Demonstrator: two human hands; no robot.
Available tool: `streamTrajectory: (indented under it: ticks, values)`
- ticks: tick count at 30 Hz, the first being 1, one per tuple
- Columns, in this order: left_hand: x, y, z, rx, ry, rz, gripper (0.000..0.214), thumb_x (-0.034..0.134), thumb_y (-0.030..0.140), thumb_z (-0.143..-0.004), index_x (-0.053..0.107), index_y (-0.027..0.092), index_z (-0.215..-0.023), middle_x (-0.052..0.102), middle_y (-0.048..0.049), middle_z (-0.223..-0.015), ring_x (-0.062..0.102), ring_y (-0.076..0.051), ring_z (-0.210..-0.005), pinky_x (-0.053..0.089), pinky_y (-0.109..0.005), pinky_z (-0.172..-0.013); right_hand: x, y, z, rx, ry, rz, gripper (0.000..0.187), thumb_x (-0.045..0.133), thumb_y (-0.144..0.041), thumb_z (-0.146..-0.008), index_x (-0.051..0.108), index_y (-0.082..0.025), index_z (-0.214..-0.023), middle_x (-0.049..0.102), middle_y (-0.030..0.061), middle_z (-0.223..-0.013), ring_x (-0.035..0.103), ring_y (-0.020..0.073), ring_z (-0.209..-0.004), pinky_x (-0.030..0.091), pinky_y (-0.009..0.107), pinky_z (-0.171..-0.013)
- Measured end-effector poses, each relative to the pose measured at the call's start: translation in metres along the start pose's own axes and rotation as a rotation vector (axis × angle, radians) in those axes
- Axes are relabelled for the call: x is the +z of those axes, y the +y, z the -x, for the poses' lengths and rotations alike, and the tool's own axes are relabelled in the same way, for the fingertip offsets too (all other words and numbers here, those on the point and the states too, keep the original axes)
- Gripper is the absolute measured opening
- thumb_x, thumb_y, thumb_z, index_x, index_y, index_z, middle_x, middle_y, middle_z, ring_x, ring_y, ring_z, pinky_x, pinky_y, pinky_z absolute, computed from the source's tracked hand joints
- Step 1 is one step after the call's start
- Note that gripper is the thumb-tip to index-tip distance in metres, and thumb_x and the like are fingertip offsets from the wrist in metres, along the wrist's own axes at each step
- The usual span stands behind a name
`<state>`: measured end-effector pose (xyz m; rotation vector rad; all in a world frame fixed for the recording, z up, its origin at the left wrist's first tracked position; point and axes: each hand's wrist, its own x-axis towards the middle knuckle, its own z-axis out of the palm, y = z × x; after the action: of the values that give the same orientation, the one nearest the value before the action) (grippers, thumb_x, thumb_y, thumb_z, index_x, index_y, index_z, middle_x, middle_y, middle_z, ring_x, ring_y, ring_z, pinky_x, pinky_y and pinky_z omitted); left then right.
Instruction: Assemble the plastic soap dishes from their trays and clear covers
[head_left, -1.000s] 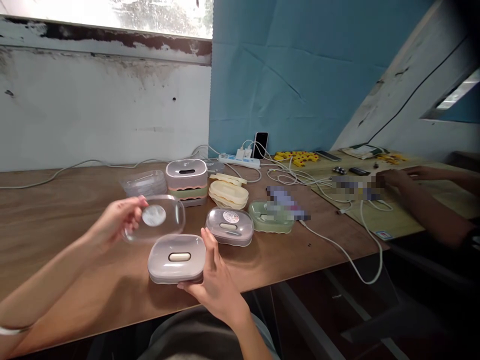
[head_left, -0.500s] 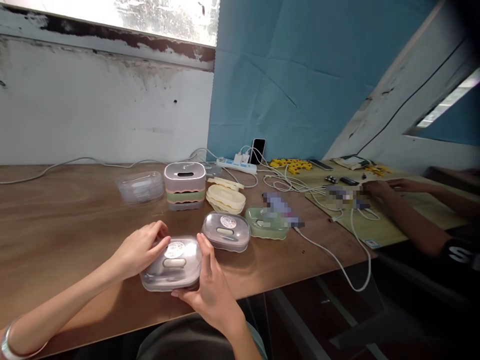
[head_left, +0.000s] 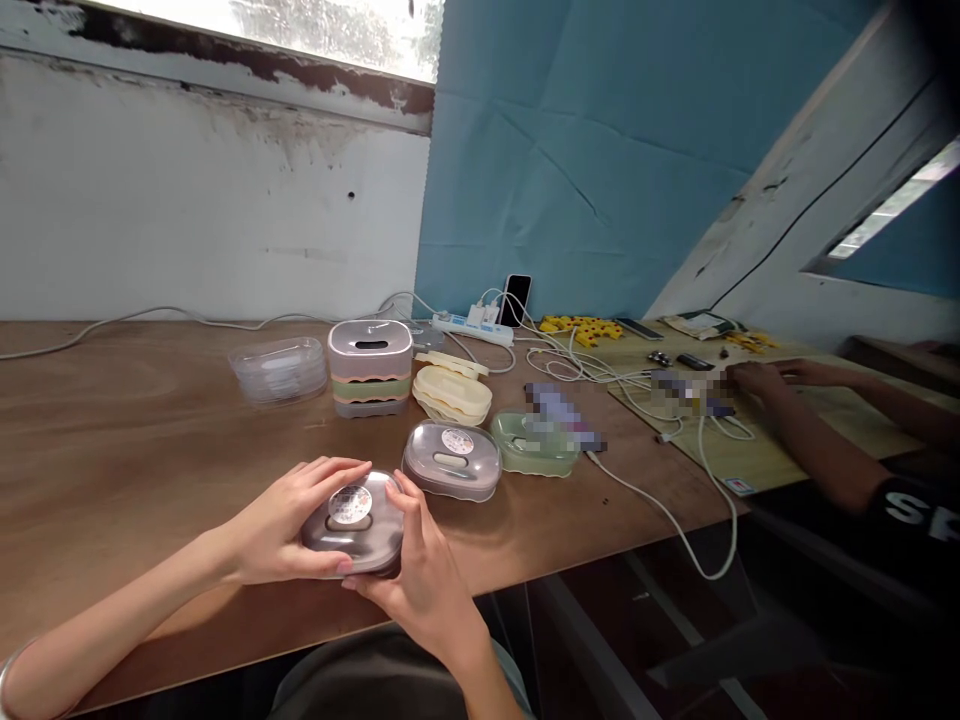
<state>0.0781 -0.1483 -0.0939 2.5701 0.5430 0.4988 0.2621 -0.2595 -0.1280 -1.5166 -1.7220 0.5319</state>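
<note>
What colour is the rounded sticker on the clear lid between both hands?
The sticker is white with greyish markings; head view.

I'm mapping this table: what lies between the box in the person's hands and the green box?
In the head view: fingers of the right hand, against the held box, then a grey lidded box before the green box.

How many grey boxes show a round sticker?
2: the held box, between left hand and right hand, and the nearby box to its right. The stack's lower tops are hidden, so more are possible.
</note>
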Motion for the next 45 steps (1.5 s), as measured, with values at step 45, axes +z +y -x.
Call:
streamTrajectory:
  ticks: [45]
  values:
    - [-0.012, -0.009, 0.005, 0.0, -0.156, 0.067, 0.083, 0.07, 0.04, -0.069, 0.033, 0.039, -0.143, 0.04, -0.0067, -0.128, 0.053, -0.029, -0.108, 0.049, -0.035, -0.088, -0.022, 0.004, -0.001, 0.065, -0.066, -0.234, 0.062, 0.077, -0.031, -0.072, 0.04, -0.02, -0.122, 0.042, 0.0151, -0.143, 0.043, 0.0251, -0.133, 0.037, 0.04, -0.109]
